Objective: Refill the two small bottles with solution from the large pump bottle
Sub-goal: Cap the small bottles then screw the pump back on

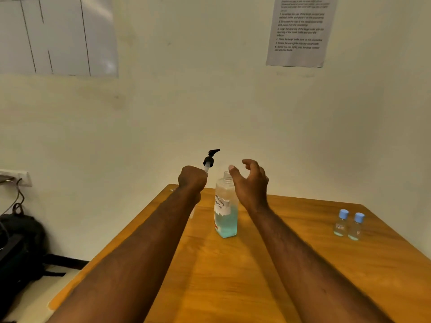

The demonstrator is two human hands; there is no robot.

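The big bottle stands upright on the table, near the far edge. Its top is off, so the neck is open. Blue liquid fills the lower part, and a white label is stuck on its side.

The left hand is closed in a fist around the clear tube of the black pump. It holds the pump up in the air, just left of the bottle's neck. The pump's spout points up and to the right.

The right hand holds nothing. Its fingers are loose and a little curled. It is right beside the open neck of the big bottle. I cannot tell if the thumb touches the neck.

Over on the right side of the table stand the first small bottle and the second small bottle, close together. Both have blue caps on and a little liquid at the bottom.

A paper with writing hangs on the wall. A black bag sits low on the left.
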